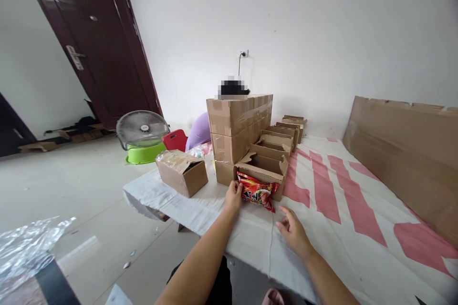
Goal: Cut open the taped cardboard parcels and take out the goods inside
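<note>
My left hand (234,195) grips the left end of a red snack packet (255,191), whose printed front faces me. The packet is held up just in front of an open cardboard box (263,164), the nearest in a row of open boxes. To the right of the packet and apart from it, my right hand (291,228) has its fingers spread with nothing in them. Left of the packet, a stack of taped cardboard boxes (223,147) stands on the cloth-covered table (211,209).
A single cardboard box (183,171) lies near the table's left edge. A large cardboard sheet (404,147) borders the right side. Behind the stack, a person's dark hair (233,88) shows, blurred. A fan (143,128), a red chair (175,140) and crumpled clear plastic (28,248) are to the left.
</note>
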Demonstrator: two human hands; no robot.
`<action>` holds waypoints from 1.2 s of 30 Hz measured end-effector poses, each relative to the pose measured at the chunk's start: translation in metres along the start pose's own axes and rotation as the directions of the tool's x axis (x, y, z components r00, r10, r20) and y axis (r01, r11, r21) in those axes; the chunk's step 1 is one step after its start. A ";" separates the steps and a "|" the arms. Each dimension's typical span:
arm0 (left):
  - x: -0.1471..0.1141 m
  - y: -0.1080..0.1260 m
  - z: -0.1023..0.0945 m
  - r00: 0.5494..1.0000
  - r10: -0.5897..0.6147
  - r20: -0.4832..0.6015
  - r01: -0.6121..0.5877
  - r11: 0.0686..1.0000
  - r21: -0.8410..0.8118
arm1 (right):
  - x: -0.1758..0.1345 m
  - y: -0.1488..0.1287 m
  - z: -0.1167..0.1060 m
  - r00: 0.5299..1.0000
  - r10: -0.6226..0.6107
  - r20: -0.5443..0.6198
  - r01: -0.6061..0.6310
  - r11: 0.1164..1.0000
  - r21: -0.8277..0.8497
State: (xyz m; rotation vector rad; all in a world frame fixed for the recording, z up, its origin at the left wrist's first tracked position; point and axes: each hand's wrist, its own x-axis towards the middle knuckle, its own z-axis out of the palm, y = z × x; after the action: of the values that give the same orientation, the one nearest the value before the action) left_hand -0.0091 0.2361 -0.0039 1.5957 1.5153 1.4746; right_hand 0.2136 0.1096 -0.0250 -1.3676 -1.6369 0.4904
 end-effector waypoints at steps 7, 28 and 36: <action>-0.001 -0.002 -0.009 1.000 0.016 -0.004 -0.015 0.989 0.146 | 0.002 0.005 0.000 0.999 0.032 -0.015 -0.033 0.999 -0.028; 0.078 0.006 -0.226 1.000 0.018 -0.025 0.003 0.756 0.655 | 0.005 0.012 -0.004 0.996 0.017 0.091 -0.015 1.000 -0.016; 0.058 0.000 -0.262 0.995 0.073 0.063 -0.096 0.831 0.549 | 0.006 0.007 -0.007 0.996 0.005 0.088 -0.004 1.000 -0.012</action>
State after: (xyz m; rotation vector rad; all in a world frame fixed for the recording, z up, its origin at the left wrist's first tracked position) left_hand -0.2570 0.2069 0.0947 2.0201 1.9927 1.0825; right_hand 0.2231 0.1156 -0.0248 -1.3754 -1.7102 0.5513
